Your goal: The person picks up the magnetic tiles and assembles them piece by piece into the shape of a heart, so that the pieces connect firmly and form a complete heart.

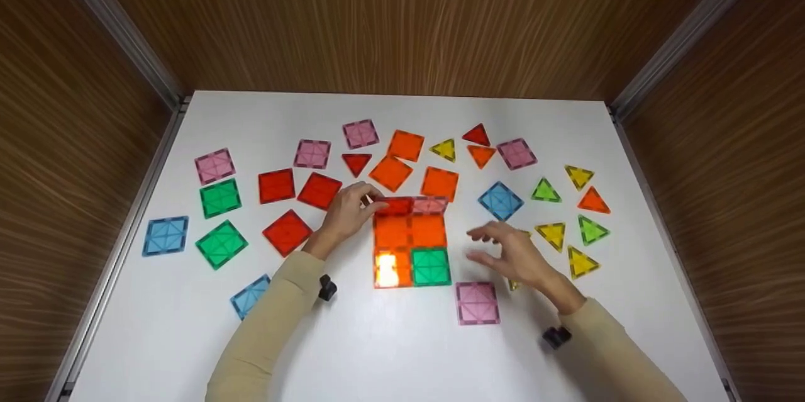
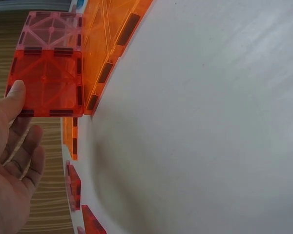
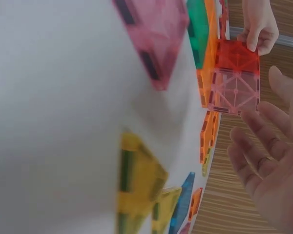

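A flat two-by-two square of three orange tiles [image 1: 409,232] and one green tile [image 1: 431,267] lies mid-table. Along its far edge a red tile [image 1: 395,206] and a pink tile [image 1: 430,205] stand upright side by side. My left hand [image 1: 370,201] pinches the red tile [image 3: 237,56] at its outer edge; the thumb presses its corner in the left wrist view [image 2: 17,92]. My right hand [image 1: 497,248] hovers to the right of the square with fingers spread, holding nothing. Its palm [image 3: 271,165] faces the standing pink tile [image 3: 234,92].
Loose tiles lie all around: red squares [image 1: 287,232] and green squares [image 1: 221,243] at left, triangles [image 1: 553,233] at right, a pink square [image 1: 477,302] near the front. Wooden walls enclose the white table [image 1: 390,351] on three sides.
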The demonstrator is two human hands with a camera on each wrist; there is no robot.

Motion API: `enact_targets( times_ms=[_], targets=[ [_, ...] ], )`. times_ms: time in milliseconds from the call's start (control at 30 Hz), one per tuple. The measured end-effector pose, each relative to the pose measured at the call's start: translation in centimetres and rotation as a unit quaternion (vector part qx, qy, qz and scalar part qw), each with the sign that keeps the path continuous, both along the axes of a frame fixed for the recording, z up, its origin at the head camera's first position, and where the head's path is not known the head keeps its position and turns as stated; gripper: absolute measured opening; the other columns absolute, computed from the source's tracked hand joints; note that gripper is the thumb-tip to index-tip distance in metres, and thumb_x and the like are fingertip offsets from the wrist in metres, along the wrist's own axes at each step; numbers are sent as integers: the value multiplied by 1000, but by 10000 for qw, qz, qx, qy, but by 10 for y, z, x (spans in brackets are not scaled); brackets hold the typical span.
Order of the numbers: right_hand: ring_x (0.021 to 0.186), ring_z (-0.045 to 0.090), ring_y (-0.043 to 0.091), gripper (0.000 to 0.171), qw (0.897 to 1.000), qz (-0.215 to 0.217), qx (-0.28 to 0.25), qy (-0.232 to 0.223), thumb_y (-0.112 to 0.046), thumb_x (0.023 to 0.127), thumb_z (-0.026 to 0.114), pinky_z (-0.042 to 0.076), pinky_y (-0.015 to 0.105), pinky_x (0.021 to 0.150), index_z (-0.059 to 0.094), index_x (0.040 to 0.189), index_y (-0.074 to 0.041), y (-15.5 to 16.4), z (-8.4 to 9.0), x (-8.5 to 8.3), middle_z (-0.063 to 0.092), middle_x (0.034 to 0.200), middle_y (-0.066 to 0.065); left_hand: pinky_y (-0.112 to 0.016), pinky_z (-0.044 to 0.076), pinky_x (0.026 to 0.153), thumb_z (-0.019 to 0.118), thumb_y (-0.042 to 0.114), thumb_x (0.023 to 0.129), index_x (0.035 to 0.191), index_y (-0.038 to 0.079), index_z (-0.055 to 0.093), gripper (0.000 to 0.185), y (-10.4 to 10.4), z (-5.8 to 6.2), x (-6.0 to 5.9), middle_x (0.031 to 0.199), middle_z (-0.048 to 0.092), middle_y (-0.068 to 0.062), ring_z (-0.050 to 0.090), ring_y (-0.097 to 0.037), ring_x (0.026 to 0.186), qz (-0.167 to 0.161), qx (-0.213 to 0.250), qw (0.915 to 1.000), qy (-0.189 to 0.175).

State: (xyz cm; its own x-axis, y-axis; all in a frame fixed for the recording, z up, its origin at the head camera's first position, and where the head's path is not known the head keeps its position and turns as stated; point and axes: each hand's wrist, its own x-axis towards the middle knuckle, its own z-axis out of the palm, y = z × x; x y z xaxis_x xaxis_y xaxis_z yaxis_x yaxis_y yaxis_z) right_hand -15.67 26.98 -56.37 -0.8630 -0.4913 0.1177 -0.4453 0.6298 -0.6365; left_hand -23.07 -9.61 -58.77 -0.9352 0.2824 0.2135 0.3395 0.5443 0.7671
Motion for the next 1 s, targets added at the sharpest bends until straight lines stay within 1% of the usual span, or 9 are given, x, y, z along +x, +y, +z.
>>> enact_targets(
  times_ms=[67, 200, 333, 467, 567, 700, 800, 900, 1000],
  targets=[
    [106, 67, 30, 45, 9996, 1, 287, -76, -36, 93, 82, 60, 49, 90, 72, 129, -10, 5, -2, 14, 74, 117, 9, -27, 54, 78, 76, 25, 97, 105, 8, 76, 19, 0, 1, 0, 99, 73, -10, 66, -24, 89, -18, 7, 10000, 6],
    [105, 65, 20, 53, 9951, 40, 984, 27, -44, 90, 84, 61, 41, 92, 71, 131, -15, 11, -9, 38, 72, 118, 3, -27, 54, 78, 76, 24, 96, 104, 7, 76, 18, 0, 1, -1, 98, 72, -11, 66, -25, 89, -12, 14, 10000, 27],
    [103, 61, 14, 63, 9869, 296, 1559, 301, -53, 86, 84, 59, 40, 91, 69, 134, -16, 12, -16, 56, 69, 120, 0, -28, 53, 78, 77, 25, 96, 103, 8, 76, 18, 0, 1, -1, 97, 72, -11, 66, -25, 88, 24, -27, 10000, 30],
    [104, 58, 14, 77, 9756, 513, 2089, 433, -64, 81, 83, 57, 41, 92, 65, 140, -19, 10, -22, 69, 67, 123, 0, -28, 53, 77, 77, 26, 96, 103, 8, 76, 19, 0, -1, 0, 98, 72, -10, 66, -25, 87, 45, -67, 10000, -30],
    [105, 56, 15, 80, 9725, 548, 2235, 370, -63, 80, 84, 56, 40, 91, 63, 144, -19, 7, -23, 72, 66, 124, 1, -27, 53, 77, 76, 26, 97, 104, 8, 76, 19, 0, 0, 0, 98, 72, -10, 66, -24, 87, 51, -76, 9999, -73],
    [104, 54, 15, 80, 9742, 536, 2175, 269, -57, 80, 88, 55, 36, 88, 63, 145, -17, 5, -23, 73, 65, 123, 2, -26, 53, 76, 76, 27, 96, 103, 8, 75, 20, 0, 0, 0, 97, 72, -9, 66, -23, 86, 67, -81, 9999, -53],
    [102, 51, 12, 81, 9758, 492, 2120, 193, -56, 78, 89, 52, 31, 84, 65, 144, -17, 4, -23, 71, 63, 120, 2, -27, 53, 76, 76, 27, 96, 103, 8, 75, 20, 0, 0, 0, 98, 72, -9, 66, -23, 86, 57, -67, 10000, -44],
    [98, 49, 10, 78, 9774, 405, 2067, 178, -57, 75, 91, 48, 27, 81, 69, 139, -16, 3, -23, 69, 60, 115, 0, -27, 53, 77, 76, 26, 96, 103, 8, 75, 19, 0, 0, 0, 98, 72, -10, 65, -23, 86, 28, -59, 10000, -52],
    [95, 49, 10, 68, 9795, 274, 1987, 161, -50, 75, 93, 46, 25, 78, 74, 130, -16, 3, -22, 64, 59, 109, -1, -28, 53, 77, 76, 26, 96, 104, 8, 75, 20, 1, 0, 0, 99, 72, -10, 65, -23, 87, 10, -52, 10000, -43]
  ],
)
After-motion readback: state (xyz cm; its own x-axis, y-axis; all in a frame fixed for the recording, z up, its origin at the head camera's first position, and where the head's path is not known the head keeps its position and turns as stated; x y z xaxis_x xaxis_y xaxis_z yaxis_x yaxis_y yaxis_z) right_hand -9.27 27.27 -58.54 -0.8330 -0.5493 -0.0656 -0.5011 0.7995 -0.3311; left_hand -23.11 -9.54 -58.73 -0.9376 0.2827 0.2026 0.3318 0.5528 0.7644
